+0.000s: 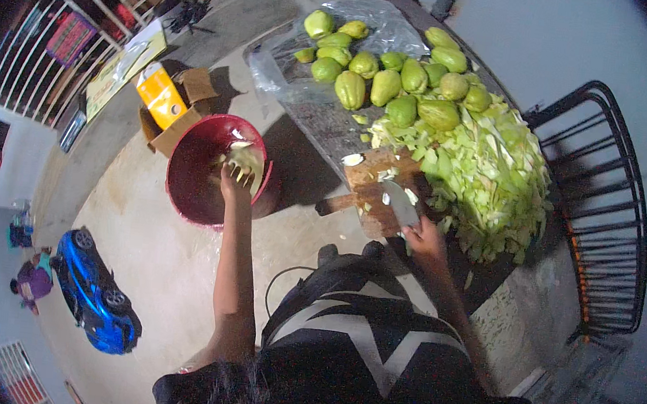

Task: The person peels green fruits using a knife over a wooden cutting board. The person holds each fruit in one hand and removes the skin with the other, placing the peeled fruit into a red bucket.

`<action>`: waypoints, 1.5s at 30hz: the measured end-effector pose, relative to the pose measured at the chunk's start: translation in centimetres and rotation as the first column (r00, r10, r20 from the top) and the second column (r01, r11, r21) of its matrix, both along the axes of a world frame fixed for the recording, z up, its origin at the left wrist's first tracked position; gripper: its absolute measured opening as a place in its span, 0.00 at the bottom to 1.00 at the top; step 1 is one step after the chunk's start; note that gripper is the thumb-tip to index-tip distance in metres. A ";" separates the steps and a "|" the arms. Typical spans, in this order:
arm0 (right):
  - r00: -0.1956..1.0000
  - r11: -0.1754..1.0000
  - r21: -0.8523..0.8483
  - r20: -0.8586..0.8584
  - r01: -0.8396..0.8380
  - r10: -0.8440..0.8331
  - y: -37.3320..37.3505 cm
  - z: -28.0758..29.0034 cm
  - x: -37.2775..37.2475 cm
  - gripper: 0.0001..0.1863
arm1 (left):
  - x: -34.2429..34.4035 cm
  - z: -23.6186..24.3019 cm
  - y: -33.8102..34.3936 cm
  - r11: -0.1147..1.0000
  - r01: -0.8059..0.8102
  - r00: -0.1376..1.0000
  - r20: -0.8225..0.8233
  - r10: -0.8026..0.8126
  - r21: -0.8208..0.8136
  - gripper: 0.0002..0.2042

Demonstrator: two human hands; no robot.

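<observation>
My left hand (235,178) is inside a red bucket (188,180), fingers apart over pale cut pieces (243,154). My right hand (424,236) grips a broad-bladed knife (400,204) over a wooden board (365,180) with small white slivers on it. Beside the board is a large heap of pale green slices (498,189). Whole green chayotes (385,88) lie behind them on the dark table (319,130), several resting on clear plastic (277,79).
A cardboard box (164,138) with a yellow package stands behind the bucket. A blue toy car (97,293) is on the floor at left, near another person (31,282) in purple. A black railed rack (599,207) stands at right. A white barred grille (45,39) is at upper left.
</observation>
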State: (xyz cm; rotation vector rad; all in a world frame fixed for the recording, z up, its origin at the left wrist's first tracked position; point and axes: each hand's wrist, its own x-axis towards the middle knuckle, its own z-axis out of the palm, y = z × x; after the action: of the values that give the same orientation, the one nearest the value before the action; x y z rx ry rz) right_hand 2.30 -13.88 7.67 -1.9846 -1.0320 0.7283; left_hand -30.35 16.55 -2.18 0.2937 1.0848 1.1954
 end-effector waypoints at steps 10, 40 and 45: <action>0.989 0.975 -0.166 -0.023 -0.145 0.143 9.9 -6.0 -1.4 0.19 | 10.7 0.2 -6.4 0.809 0.568 0.781 -0.410 -0.471 0.152 0.18; 0.953 0.942 -0.173 0.037 -0.289 0.299 0.8 -12.7 9.1 0.14 | 22.0 -2.2 -8.6 0.853 0.522 0.215 -0.968 -0.126 0.005 0.12; 0.988 0.998 -0.048 0.150 0.036 -0.028 -2.9 -18.1 21.4 0.12 | 24.0 -0.5 -8.9 0.865 0.493 0.265 -0.963 -0.044 0.095 0.11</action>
State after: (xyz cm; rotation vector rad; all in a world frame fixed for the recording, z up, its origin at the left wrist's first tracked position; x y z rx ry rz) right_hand 23.67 -16.77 -10.41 -2.1208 -1.0753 0.6015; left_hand -6.32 7.65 -2.69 1.6517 1.6977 0.8168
